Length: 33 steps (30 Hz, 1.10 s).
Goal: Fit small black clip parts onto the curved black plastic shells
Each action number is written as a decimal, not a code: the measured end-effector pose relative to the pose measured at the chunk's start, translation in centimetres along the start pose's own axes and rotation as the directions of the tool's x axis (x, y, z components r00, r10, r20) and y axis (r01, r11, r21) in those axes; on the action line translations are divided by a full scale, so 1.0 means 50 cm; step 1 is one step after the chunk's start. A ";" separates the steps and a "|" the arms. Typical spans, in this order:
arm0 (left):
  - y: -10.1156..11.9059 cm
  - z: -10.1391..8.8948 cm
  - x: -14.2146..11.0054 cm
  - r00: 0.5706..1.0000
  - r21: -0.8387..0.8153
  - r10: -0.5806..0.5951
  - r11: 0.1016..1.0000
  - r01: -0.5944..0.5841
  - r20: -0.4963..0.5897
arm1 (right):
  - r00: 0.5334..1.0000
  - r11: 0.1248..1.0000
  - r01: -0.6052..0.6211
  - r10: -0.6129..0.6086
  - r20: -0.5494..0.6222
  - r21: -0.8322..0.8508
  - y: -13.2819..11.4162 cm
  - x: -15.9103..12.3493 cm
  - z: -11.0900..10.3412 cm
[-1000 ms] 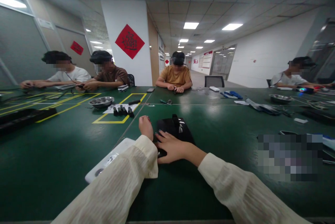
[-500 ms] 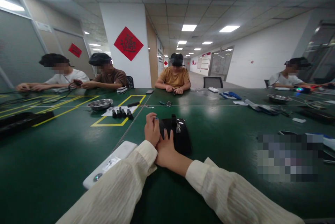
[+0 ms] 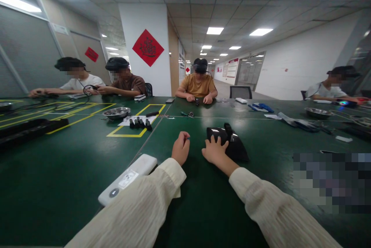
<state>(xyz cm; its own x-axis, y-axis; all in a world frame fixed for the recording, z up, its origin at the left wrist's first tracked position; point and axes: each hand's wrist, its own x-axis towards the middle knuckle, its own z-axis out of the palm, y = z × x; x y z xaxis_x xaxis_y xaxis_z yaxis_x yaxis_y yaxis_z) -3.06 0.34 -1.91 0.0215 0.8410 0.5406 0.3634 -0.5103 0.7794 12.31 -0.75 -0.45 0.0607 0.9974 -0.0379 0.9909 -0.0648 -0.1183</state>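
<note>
A glossy black curved panel (image 3: pixel 237 149) with a raised black bracket on top lies on the green table. My right hand (image 3: pixel 215 151) rests at its left edge, fingers spread and the tips on the surface; I see no grip around it. To the left, apart from the panel, my left hand (image 3: pixel 181 149) is held with curled fingers drawn together. Whatever may be inside them is hidden. Beside my left forearm lies a long white device (image 3: pixel 127 178) with a round dark button and a label, partly behind the sleeve.
Several black cylindrical parts (image 3: pixel 140 123) stand on white paper inside a yellow-taped rectangle. A metal bowl (image 3: pixel 116 113) is behind them, and green-handled pliers (image 3: pixel 187 114) lie farther back. Cloths (image 3: pixel 298 121) and another bowl (image 3: pixel 319 113) are at right. Several people sit around the table.
My hands, together before, are now apart. The right hand has moved right with the black panel, which is now turned at a slant. My left hand has come away from it.
</note>
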 end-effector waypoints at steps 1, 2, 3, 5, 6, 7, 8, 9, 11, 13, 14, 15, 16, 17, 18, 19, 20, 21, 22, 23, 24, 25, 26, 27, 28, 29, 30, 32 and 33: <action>0.000 -0.001 -0.001 1.000 0.009 0.000 1.000 0.000 0.020 | 1.000 1.000 -0.015 0.015 0.012 -0.010 0.024 0.015 0.001; -0.001 -0.003 0.000 0.999 0.016 -0.005 1.000 0.004 0.035 | 0.999 0.999 -0.030 0.030 0.019 -0.019 0.050 0.029 0.002; -0.003 -0.004 0.001 0.999 0.019 -0.015 1.000 0.014 0.041 | 0.999 0.999 -0.046 0.047 0.009 -0.026 0.077 0.042 0.004; -0.009 -0.006 0.004 0.998 0.014 -0.044 0.999 0.044 0.036 | 0.995 0.995 -0.095 0.095 -0.005 -0.035 0.133 0.065 0.007; -0.012 -0.006 0.005 0.998 0.009 -0.059 0.998 0.058 0.030 | 0.993 0.992 -0.119 0.119 -0.009 -0.038 0.160 0.074 0.009; -0.015 -0.005 0.007 0.997 0.005 -0.071 0.997 0.071 0.025 | 0.988 0.987 -0.156 0.155 -0.012 -0.043 0.187 0.083 0.010; -0.017 -0.004 0.007 0.996 0.001 -0.080 0.997 0.080 0.025 | 0.980 0.979 -0.197 0.196 -0.026 -0.045 0.213 0.090 0.012; -0.019 -0.004 0.008 0.996 0.000 -0.086 0.996 0.086 0.029 | 0.970 0.969 -0.243 0.241 -0.038 -0.042 0.237 0.097 0.014; -0.019 -0.002 0.007 0.995 0.007 -0.090 0.996 0.089 0.051 | 0.946 0.948 -0.316 0.313 -0.081 -0.038 0.284 0.108 0.019; -0.018 -0.002 0.006 0.994 0.021 -0.090 0.996 0.089 0.070 | 0.929 0.935 -0.351 0.340 -0.148 -0.052 0.327 0.117 0.025; -0.018 -0.002 0.005 0.993 0.027 -0.089 0.996 0.087 0.074 | 0.922 0.933 -0.355 0.339 -0.184 -0.060 0.346 0.121 0.029; -0.017 -0.002 0.005 0.994 0.034 -0.085 0.996 0.083 0.074 | 0.916 0.930 -0.362 0.342 -0.209 -0.063 0.365 0.123 0.032; -0.017 -0.002 0.005 0.995 0.042 -0.076 0.996 0.073 0.072 | 0.911 0.931 -0.361 0.340 -0.234 -0.055 0.382 0.125 0.034; -0.017 -0.002 0.005 0.996 0.053 -0.061 0.997 0.057 0.071 | 0.900 0.929 -0.370 0.350 -0.261 -0.030 0.397 0.125 0.036; -0.017 -0.002 0.005 0.997 0.065 -0.041 0.997 0.037 0.072 | 0.877 0.918 -0.397 0.382 -0.293 0.009 0.410 0.124 0.036; -0.017 -0.001 0.006 0.997 0.078 -0.021 0.997 0.015 0.075 | 0.846 0.900 -0.433 0.427 -0.320 0.057 0.422 0.122 0.036; -0.017 -0.001 0.007 0.997 0.090 -0.004 0.996 -0.003 0.081 | 0.812 0.875 -0.472 0.479 -0.334 0.108 0.431 0.119 0.034; -0.017 -0.001 0.007 0.996 0.099 0.007 0.995 -0.015 0.087 | 0.780 0.848 -0.507 0.527 -0.337 0.154 0.439 0.115 0.032; -0.017 -0.001 0.008 0.996 0.104 0.011 0.994 -0.021 0.092 | 0.757 0.825 -0.532 0.564 -0.329 0.190 0.445 0.111 0.030; -0.017 -0.001 0.008 0.995 0.106 0.011 0.994 -0.021 0.095 | 0.744 0.809 -0.547 0.588 -0.318 0.215 0.450 0.107 0.028; -0.017 -0.001 0.008 0.995 0.108 0.008 0.994 -0.019 0.097 | 0.738 0.800 -0.553 0.600 -0.309 0.232 0.454 0.103 0.027; -0.017 -0.002 0.008 0.995 0.110 0.004 0.994 -0.015 0.098 | 0.735 0.795 -0.555 0.606 -0.303 0.243 0.456 0.101 0.026; -0.016 -0.003 0.008 0.995 0.113 -0.001 0.994 -0.010 0.097 | 0.733 0.793 -0.556 0.609 -0.302 0.250 0.457 0.099 0.026; -0.015 -0.003 0.008 0.995 0.115 -0.006 0.993 -0.005 0.096 | 0.727 0.790 -0.557 0.613 -0.308 0.256 0.457 0.097 0.026; -0.014 -0.004 0.007 0.995 0.119 -0.011 0.993 -0.001 0.097 | 0.712 0.782 -0.563 0.624 -0.323 0.268 0.456 0.096 0.025; -0.012 -0.005 0.007 0.995 0.123 -0.017 0.992 0.005 0.100 | 0.689 0.773 -0.567 0.634 -0.350 0.285 0.454 0.095 0.023; -0.010 -0.005 0.006 0.994 0.128 -0.025 0.992 0.011 0.108 | 0.659 0.766 -0.564 0.642 -0.391 0.308 0.452 0.094 0.020; -0.003 -0.006 0.004 0.991 0.140 -0.044 0.990 0.026 0.130 | 0.600 0.771 -0.521 0.637 -0.485 0.368 0.447 0.091 0.009; 0.002 -0.005 0.003 0.989 0.148 -0.053 0.988 0.032 0.140 | 0.584 0.782 -0.481 0.623 -0.521 0.397 0.445 0.089 0.002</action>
<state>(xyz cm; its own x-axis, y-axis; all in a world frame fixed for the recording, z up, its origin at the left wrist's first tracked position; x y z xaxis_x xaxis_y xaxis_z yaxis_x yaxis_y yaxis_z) -3.27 0.37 -1.69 0.1321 0.8839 0.4486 0.4980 -0.4504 0.7410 34.64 2.26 -3.33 0.7154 0.5578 0.4207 0.6979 -0.5421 -0.4681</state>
